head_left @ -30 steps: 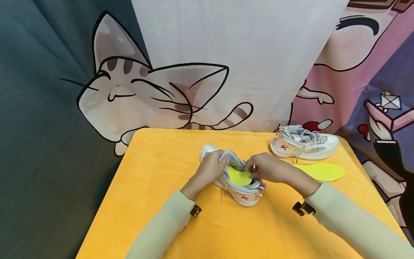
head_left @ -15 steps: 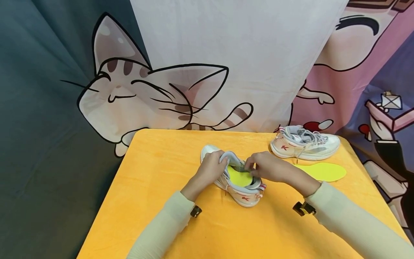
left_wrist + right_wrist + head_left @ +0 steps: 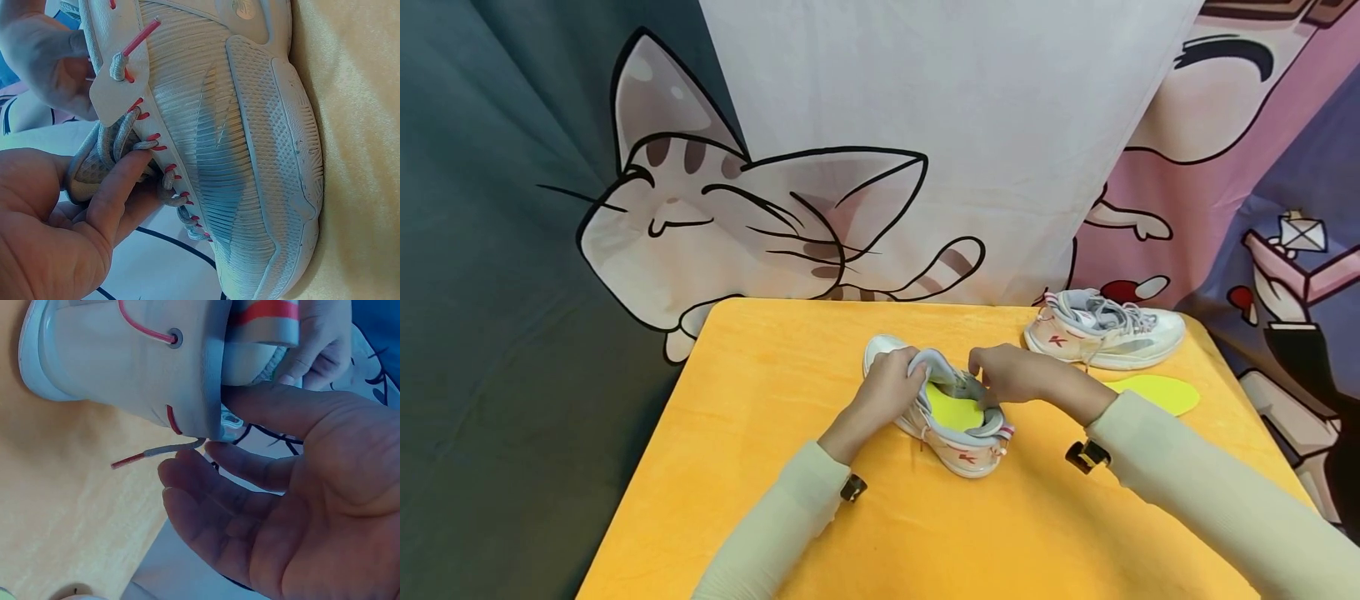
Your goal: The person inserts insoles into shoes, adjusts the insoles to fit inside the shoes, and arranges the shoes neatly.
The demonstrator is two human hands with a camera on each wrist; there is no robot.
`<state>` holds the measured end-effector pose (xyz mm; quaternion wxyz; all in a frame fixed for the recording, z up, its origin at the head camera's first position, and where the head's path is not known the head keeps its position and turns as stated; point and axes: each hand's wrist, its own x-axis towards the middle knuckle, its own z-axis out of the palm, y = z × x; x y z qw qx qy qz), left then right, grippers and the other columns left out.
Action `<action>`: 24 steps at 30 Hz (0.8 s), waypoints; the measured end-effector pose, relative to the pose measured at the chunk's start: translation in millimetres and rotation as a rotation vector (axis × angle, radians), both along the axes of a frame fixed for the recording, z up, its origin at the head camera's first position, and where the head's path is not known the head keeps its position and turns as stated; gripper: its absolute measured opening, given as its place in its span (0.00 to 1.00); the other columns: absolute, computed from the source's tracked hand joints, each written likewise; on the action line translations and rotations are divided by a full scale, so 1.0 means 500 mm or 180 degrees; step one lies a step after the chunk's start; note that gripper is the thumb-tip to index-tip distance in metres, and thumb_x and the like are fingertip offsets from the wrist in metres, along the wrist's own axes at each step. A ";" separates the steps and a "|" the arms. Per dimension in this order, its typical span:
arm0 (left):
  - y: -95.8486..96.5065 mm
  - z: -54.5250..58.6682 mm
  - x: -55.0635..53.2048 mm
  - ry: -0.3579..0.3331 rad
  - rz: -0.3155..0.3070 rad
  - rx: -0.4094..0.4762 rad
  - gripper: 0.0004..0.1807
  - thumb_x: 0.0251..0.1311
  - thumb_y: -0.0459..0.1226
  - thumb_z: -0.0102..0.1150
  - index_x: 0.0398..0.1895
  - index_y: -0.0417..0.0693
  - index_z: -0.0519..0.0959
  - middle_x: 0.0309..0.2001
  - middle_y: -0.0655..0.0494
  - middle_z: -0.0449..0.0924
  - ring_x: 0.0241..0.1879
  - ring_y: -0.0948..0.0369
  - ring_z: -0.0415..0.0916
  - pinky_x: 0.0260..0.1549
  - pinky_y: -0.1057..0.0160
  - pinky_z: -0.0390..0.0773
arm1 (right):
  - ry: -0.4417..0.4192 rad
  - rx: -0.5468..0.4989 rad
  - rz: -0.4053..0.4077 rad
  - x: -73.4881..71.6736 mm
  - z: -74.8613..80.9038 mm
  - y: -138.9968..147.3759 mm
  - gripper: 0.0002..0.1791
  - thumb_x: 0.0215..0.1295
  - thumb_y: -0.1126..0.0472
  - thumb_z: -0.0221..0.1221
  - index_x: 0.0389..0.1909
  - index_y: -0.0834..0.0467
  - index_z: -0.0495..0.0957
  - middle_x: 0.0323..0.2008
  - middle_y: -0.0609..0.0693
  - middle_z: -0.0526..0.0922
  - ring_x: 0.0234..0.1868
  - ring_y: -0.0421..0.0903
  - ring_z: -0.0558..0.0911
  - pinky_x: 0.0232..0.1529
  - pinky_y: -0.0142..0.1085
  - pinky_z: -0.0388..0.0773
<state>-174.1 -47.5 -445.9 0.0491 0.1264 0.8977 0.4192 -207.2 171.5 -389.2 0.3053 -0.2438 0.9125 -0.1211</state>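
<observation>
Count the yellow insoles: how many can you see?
2. One insole lies inside the near shoe, the other insole on the table near the far shoe, partly hidden by the right arm. Another could be hidden inside the far shoe.

Yellow insole [image 3: 953,410] in shoe [image 3: 964,460], front unclear

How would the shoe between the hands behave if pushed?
The near shoe stands on a broad sole, so it would probably slide rather than roll or tip. Its padded collar looks soft and may give when squeezed. A loose lace end would likely swing.
</observation>
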 end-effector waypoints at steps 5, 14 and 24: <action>-0.002 -0.001 -0.001 -0.0013 -0.0002 0.0010 0.11 0.77 0.39 0.52 0.34 0.46 0.77 0.20 0.56 0.66 0.16 0.64 0.64 0.18 0.68 0.66 | -0.0022 0.0246 0.0024 -0.006 -0.004 -0.028 0.25 0.56 0.62 0.76 0.51 0.62 0.75 0.39 0.52 0.82 0.37 0.46 0.79 0.36 0.36 0.79; -0.004 -0.003 -0.002 0.0018 -0.0010 -0.0021 0.13 0.77 0.39 0.52 0.31 0.47 0.76 0.19 0.57 0.65 0.18 0.64 0.64 0.20 0.68 0.66 | -0.0008 0.0375 -0.0036 -0.007 0.000 -0.043 0.28 0.57 0.61 0.75 0.54 0.62 0.72 0.37 0.52 0.80 0.36 0.46 0.78 0.35 0.36 0.78; -0.004 -0.003 -0.004 0.0010 -0.0041 -0.0056 0.12 0.77 0.39 0.52 0.32 0.46 0.76 0.20 0.57 0.65 0.18 0.64 0.64 0.20 0.68 0.65 | 0.0416 -0.0701 0.0398 0.011 0.035 0.001 0.11 0.72 0.65 0.60 0.51 0.61 0.85 0.41 0.51 0.88 0.35 0.39 0.82 0.38 0.35 0.82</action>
